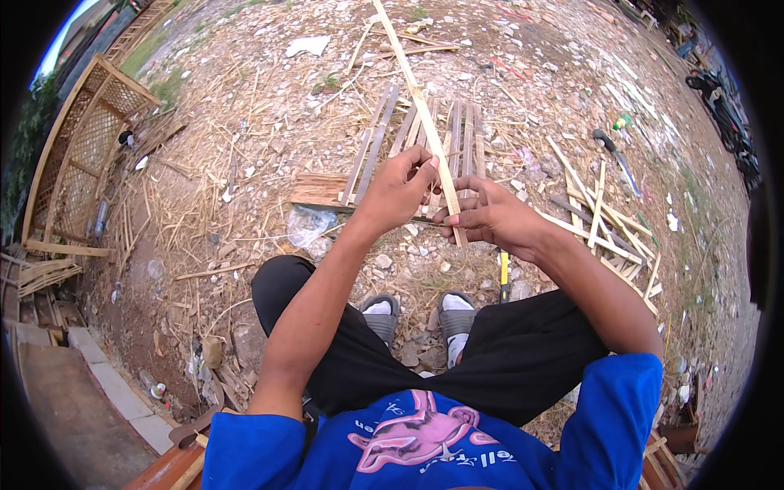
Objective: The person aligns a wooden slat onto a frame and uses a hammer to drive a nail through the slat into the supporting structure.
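A long pale strip of wood or bamboo (pixel 427 122) runs from between my hands away to the top of the view. My left hand (pixel 398 189) is closed, with thumb and forefinger pinching the strip's left edge. Closer to me, my right hand (pixel 494 216) grips the strip near its near end, thumb on top and fingers curled beneath. Under and beyond the hands, several weathered slats (pixel 376 147) rest against a thick wooden block (pixel 317 189). A yellow and black tool (pixel 504 278), perhaps a cutter, stands by my right knee.
Loose strips (pixel 604 216) lie heaped at the right, near a dark-handled saw (pixel 621 163). A clear plastic bag (pixel 309 226) sits by the block. At the left leans a lattice panel (pixel 86 155). Stones and wood scraps litter the ground; motorcycles (pixel 723 114) stand far right.
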Demonstrator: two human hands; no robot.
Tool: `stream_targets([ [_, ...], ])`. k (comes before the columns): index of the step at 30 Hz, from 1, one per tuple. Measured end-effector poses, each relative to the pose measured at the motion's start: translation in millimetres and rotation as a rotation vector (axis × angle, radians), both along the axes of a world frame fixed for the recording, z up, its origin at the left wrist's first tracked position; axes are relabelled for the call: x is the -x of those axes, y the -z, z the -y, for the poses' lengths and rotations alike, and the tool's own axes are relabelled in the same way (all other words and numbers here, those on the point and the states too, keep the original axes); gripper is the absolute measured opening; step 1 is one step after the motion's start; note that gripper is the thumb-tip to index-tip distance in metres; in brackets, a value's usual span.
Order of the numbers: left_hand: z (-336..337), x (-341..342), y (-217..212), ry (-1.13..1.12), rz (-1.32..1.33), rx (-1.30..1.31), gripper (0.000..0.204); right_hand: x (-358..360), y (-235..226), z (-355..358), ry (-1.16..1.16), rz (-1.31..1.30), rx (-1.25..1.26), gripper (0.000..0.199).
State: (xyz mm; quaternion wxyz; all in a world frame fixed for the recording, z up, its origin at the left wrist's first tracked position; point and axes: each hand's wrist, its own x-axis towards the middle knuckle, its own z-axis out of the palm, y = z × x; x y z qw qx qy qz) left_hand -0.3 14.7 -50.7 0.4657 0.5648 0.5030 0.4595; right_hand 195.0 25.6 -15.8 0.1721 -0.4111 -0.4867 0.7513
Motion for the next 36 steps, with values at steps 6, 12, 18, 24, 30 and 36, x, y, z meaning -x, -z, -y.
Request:
stream_targets([
  [6, 4.3, -6.7, -1.9, 0.093, -0.028, -0.018, 0.024, 0.8, 5.0, -9.4, 0.029, -0.008, 0.03, 0.034],
  [12, 0.6, 10.7, -19.3, -0.021, 0.431, 0.124, 0.018, -7.4, 26.8, -16.5, 0.144, 0.078, -0.055, 0.024],
  [18, -10.1, 48.6, -28.2, -0.309, 0.917, -0.08, 0.014, -11.8, 24.0, -22.5, -0.101, 0.178, -0.464, 0.021],
  [24, -17.1, 87.5, -44.2, -0.388, 1.35, -0.323, 0.009, -24.1, 15.5, -17.5, -0.085, 0.092, -0.375, 0.023],
  [30, 0.3, 122.0, -38.8, -0.87, 0.947, -0.301, 0.022, -55.4, 24.9, -29.5, 0.124, 0.177, -0.273, 0.035],
  [36, -7.2, 49.0, -38.1, -0.666, 0.652, -0.015, 0.039, -51.0, 13.2, -15.7, -0.072, 0.034, -0.359, 0.029],
])
